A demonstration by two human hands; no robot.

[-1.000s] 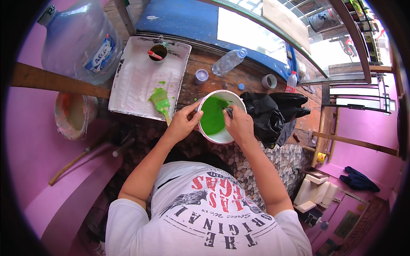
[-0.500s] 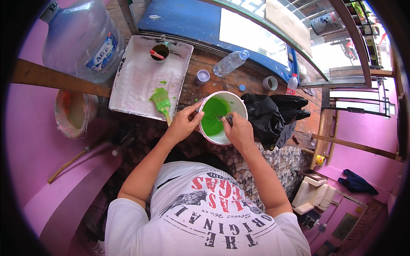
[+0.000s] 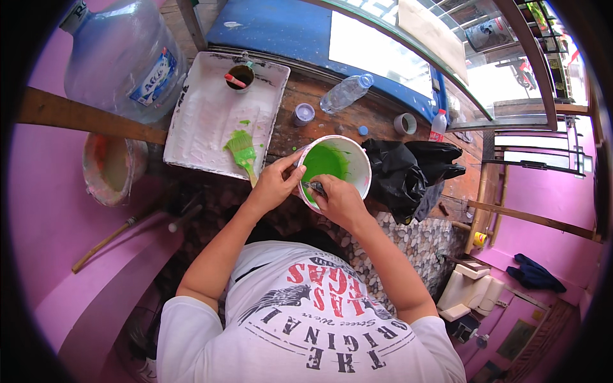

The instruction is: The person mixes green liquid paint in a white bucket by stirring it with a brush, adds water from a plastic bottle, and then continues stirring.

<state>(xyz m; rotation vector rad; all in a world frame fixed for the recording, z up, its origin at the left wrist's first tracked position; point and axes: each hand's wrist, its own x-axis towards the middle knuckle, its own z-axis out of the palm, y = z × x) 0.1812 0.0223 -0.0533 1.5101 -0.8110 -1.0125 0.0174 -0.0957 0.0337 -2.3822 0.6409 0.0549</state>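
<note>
**A:** Which grips appear at the centre of the frame?

**B:** The right hand [image 3: 340, 199], fingers curled nearly closed about a small dark tool [image 3: 315, 186]; the tool's lower end cannot be made out. The left hand [image 3: 279, 180], half open, clasps the left side of the white bucket [image 3: 360, 167], thumb at its rim. The bucket occupies the centre; its support is hidden.

**A:** How far along is the work?

**B:** Apparently midway. Green paint [image 3: 325, 159] lies within, streaking the inner wall, and the tool's position suggests mixing under way. Whether the colour is even, and how much remains to be done, cannot be told.

**A:** And the arms?

**B:** Both rise from the lower frame, elbows bent and spread, forearms converging on the bucket. The right reaches over the near rim.

**A:** Farther out?

**B:** At right, just beside the bucket, a black plastic bag [image 3: 399, 175]. At upper left, a white tray [image 3: 203, 124] bearing a paintbrush [image 3: 241, 152] with green bristles. At upper centre, a clear bottle [image 3: 345, 94].
</note>
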